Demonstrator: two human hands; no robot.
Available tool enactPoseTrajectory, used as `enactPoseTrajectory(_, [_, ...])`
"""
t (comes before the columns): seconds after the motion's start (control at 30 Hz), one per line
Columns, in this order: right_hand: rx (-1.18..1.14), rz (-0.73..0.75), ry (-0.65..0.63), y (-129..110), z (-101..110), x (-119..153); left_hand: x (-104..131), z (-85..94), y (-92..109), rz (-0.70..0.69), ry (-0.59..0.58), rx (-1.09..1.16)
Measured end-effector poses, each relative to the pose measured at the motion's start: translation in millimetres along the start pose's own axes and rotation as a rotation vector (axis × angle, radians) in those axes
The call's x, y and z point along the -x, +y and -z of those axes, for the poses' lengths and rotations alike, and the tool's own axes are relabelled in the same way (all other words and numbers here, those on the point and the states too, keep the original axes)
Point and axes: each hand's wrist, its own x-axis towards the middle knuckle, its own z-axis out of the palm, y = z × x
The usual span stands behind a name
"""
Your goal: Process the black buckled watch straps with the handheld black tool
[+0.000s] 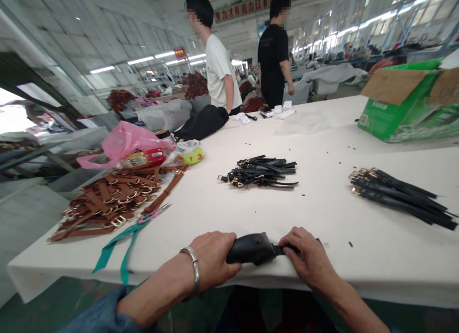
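Observation:
My left hand [217, 256], with a silver bangle at the wrist, is closed around a black handheld tool [253, 248] with a rounded body; its exact kind I cannot make out. The tool lies level, low over the table's front edge. My right hand [307, 254] pinches a black strap [278, 249] right at the tool's front end. Most of that strap is hidden under the fingers. Beyond my hands lies a pile of black straps [263, 170] with gold buckles. Another bundle of black buckled straps [398, 194] is farther right.
Brown buckled straps [107, 199] are heaped on the white table [215, 208] at left, beside scissors [154, 215] with a teal ribbon [114, 247]. Behind them are a pink bag [125, 141] and a black bag [204, 122]. A green box [398, 113] stands right; two people are across the table.

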Motion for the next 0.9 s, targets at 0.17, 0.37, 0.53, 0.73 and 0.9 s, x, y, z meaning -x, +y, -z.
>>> enactPoseTrajectory(0.17, [0.023,0.01,0.01,1.1,-0.7,0.2,12.2,0.2,-4.9,0.024,-0.043,0.064])
enactPoseTrajectory(0.37, [0.017,0.003,0.011,-5.8,2.2,0.8,18.3,-1.7,-15.3,0.019,-0.017,0.015])
enactPoseTrajectory(0.53, [0.09,0.024,0.028,-10.6,1.2,-0.5,11.6,-10.8,-14.7,0.026,0.015,0.067])
enactPoseTrajectory(0.73, [0.108,0.082,-0.01,-9.0,-1.0,-4.0,14.7,-9.2,-13.3,0.029,0.007,0.077])
enactPoseTrajectory(0.9, [0.097,0.129,0.0,-14.8,-0.4,-3.6,15.4,-2.4,-9.8,0.046,-0.018,0.089])
